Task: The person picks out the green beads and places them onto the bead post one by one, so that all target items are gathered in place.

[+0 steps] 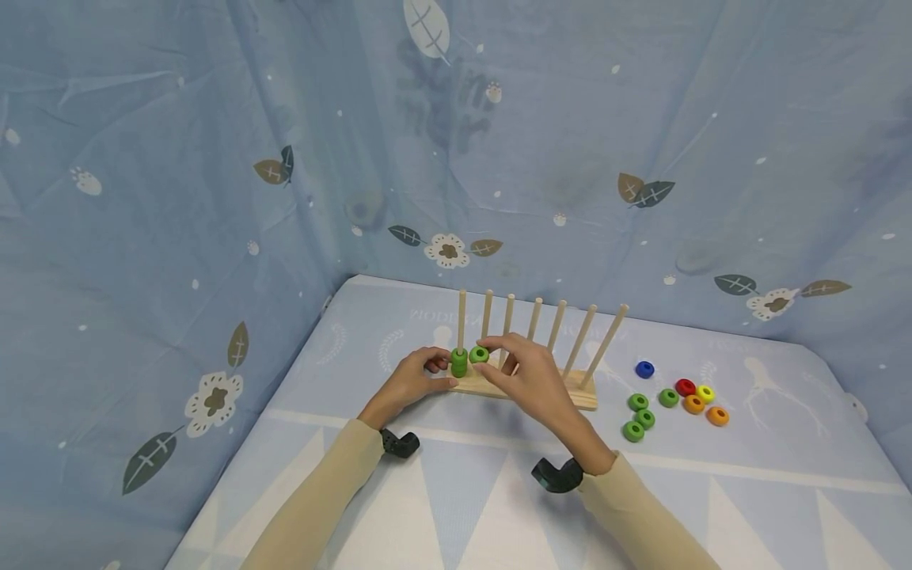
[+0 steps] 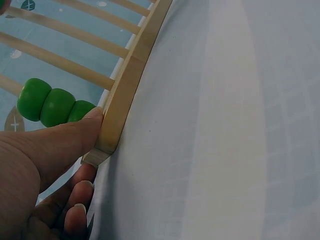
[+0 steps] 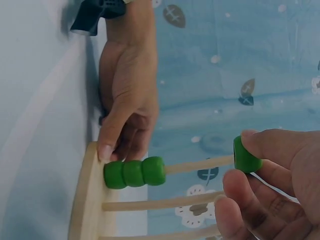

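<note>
A wooden rack with a row of upright pegs stands on the table. Three green beads are stacked at the bottom of its leftmost peg. My left hand grips that end of the rack's base, the thumb on top beside the lowest bead and the fingers curled round the end. Between thumb and fingers, my right hand pinches another green bead, its hole facing up in the head view. In the right wrist view this bead overlaps the far end of the leftmost peg.
Loose beads lie right of the rack: several green, a blue one, a red one, a yellow one and two orange. A patterned blue cloth hangs behind and at the left.
</note>
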`<state>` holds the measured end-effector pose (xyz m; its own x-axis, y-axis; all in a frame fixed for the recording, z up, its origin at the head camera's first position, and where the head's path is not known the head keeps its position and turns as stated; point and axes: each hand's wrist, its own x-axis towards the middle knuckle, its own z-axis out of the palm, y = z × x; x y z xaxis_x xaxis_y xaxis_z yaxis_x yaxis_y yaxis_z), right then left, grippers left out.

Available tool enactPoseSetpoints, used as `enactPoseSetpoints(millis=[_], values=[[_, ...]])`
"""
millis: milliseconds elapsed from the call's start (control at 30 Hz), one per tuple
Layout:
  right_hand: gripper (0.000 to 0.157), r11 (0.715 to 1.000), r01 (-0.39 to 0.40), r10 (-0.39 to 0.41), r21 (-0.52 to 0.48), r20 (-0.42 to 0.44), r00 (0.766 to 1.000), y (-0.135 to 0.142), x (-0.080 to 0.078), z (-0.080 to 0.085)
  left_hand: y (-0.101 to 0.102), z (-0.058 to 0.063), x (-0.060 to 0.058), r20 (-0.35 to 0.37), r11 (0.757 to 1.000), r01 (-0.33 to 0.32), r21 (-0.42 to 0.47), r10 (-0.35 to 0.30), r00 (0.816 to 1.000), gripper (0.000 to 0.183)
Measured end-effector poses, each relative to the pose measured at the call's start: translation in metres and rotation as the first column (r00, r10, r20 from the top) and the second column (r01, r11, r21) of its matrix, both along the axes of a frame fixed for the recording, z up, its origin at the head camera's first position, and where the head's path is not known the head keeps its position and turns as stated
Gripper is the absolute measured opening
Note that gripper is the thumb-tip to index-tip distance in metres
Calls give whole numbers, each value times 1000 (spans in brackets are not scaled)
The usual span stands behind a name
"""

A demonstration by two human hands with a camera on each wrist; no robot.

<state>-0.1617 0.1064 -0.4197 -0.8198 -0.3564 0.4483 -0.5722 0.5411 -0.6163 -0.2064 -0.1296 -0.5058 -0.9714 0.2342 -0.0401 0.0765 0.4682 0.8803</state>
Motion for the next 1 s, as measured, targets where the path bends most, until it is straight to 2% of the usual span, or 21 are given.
enactPoseSetpoints(millis=[333,733,1000], values=[[32,998,-47,42,-47,-114,993,-11,-5,19,0,0,0,-24,1000,4,-5,-4,1000,46],[32,997,-33,19,-69,-201,979,-20,-11,46,-1,-1,-2,-40,1000,26,-5,-26,999,45],[32,991,-23,-5,-131,-207,978,-26,-15,60,-1,-4,-3,-25,1000,14,-10,-14,1000,45]])
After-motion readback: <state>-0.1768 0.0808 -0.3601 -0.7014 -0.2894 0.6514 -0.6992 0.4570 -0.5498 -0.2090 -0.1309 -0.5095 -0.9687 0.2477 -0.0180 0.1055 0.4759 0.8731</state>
